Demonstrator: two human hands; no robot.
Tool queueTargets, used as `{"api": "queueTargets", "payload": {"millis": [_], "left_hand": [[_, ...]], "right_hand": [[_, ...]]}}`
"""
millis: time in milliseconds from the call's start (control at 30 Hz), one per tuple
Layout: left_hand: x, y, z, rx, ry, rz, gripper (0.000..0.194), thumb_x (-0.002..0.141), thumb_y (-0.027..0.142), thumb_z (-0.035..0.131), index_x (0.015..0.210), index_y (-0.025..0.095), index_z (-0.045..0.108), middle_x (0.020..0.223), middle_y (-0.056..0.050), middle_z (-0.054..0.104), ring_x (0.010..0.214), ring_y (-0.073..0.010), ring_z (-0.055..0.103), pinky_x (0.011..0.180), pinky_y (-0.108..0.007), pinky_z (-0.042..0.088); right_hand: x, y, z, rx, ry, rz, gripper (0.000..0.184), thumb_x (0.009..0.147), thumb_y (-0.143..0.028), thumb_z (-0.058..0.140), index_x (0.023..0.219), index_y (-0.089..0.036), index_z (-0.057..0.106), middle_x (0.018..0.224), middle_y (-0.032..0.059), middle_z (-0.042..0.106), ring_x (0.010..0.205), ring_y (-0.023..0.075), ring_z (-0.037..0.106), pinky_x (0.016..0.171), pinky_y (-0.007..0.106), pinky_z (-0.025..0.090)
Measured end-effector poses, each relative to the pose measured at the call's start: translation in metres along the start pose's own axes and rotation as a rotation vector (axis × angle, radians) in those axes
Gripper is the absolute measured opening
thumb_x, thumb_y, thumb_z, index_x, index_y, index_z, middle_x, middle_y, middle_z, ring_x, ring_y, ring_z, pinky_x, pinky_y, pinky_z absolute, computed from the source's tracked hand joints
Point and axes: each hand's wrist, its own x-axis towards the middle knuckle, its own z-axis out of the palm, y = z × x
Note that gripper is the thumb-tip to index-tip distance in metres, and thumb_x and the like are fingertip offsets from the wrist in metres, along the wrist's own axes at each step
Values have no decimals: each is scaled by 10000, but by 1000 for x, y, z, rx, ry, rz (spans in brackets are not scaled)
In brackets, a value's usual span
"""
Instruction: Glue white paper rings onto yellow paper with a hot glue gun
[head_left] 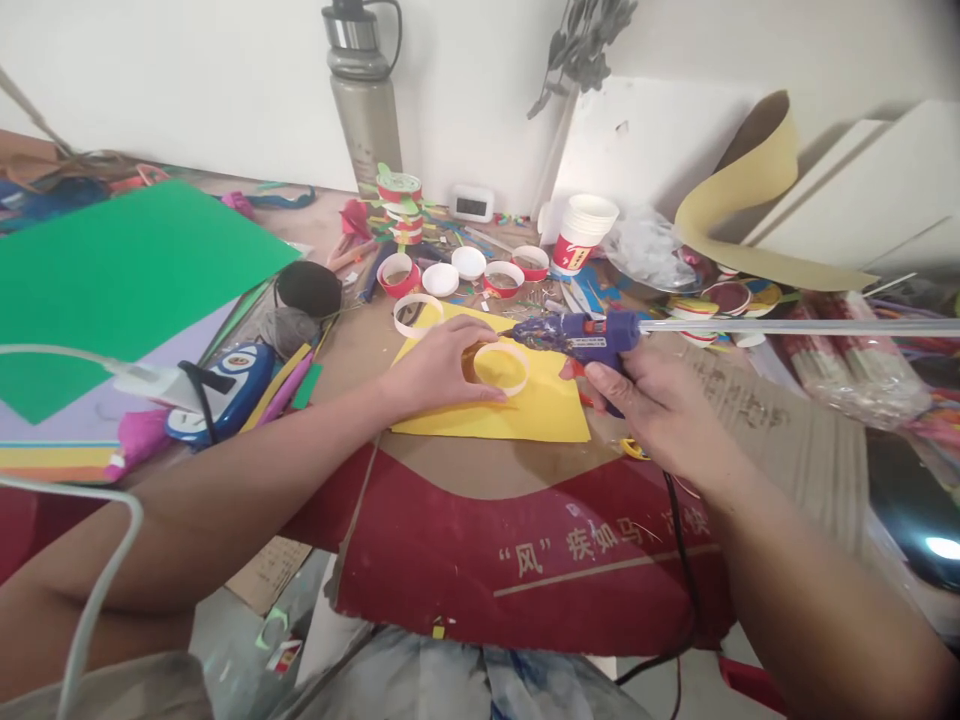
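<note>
My left hand (439, 370) is curled round a white paper ring (513, 391), thumb and fingers against its side. Beneath that ring lies a sheet of yellow paper (551, 415). In my right hand (667, 405) is a blue glue gun (589, 335), gripped by its handle with a finger near the red trigger. Its nozzle points left, close to the left fingertips and just above the ring; whether it touches is unclear. A long clear glue stick (795, 327) juts from the gun's back. Another white paper ring (398, 320) rests at the yellow sheet's upper left.
Cut cup pieces (503, 290), stacked paper cups (576, 258) and a bottle (369, 115) stand behind. Green paper (127, 290) covers the left. Yellow scissors handles (636, 449) lie near the gun's black cable (679, 530). A white cable (105, 580) crosses the left.
</note>
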Motion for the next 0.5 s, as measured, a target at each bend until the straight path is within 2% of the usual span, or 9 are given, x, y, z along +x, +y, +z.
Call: {"api": "queueTargets", "payload": {"millis": [167,400,500], "left_hand": [[0,0,1,14,2,3,651,730,562,938,1255,221,761,1401,-130,738,1351,-356,657,1210,-529,494],[1,0,2,50,-19,4,638,737,546,939,1249,213,756,1377,-125,743,1334,-364,656,1191,-523,496],[1,0,2,45,-32,7,709,724,579,942,1298,216,740,1393,-130,733,1347,-375,644,1196,-530,485]], "right_hand": [[0,4,1,-75,-19,-20,457,1017,-718,568,1017,-281,703,882,97,753,865,325,710,777,456,560],[-2,14,9,-150,-40,-31,424,1037,-680,545,1023,-272,659,1018,158,773,978,374,730,839,501,575],[-3,15,10,-168,-61,-35,383,1058,-628,532,1063,-267,660,1082,172,783,1001,381,730,872,525,573]]}}
